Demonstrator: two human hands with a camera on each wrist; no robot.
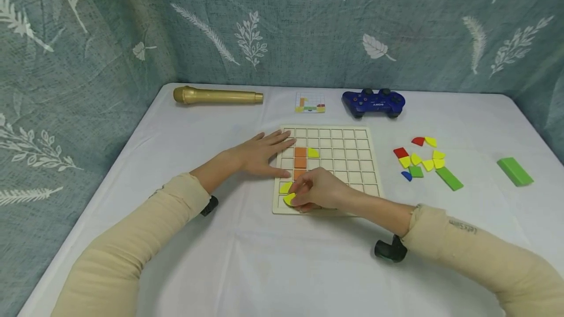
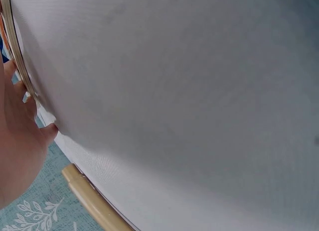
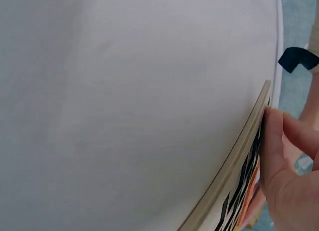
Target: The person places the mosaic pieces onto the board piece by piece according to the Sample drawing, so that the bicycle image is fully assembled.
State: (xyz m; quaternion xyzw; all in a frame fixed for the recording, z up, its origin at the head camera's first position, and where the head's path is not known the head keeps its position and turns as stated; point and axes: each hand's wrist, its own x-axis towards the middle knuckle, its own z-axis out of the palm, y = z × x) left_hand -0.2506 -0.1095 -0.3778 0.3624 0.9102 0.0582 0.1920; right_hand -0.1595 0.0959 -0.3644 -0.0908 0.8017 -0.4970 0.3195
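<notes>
A pale wooden grid board [image 1: 352,163] lies on the white table. My right hand [image 1: 320,190] pinches a yellow quarter-round piece [image 1: 289,199] over the board's near left corner. Just above that piece, another yellow piece [image 1: 285,188] sits in a cell. My left hand [image 1: 260,154] rests with spread fingers at the board's left edge. Orange squares [image 1: 300,156] stand in a column, with a yellow quarter-round piece [image 1: 313,152] to the right of the top one. In the right wrist view the right hand's fingertips [image 3: 273,116] meet at the board's edge; the pinched piece is hidden there.
Loose red, yellow, green and blue pieces [image 1: 415,159] lie right of the board, with a green block [image 1: 514,171] farther right. Along the back are a gold microphone [image 1: 220,96], a small pattern card [image 1: 310,102] and a blue game controller [image 1: 373,103].
</notes>
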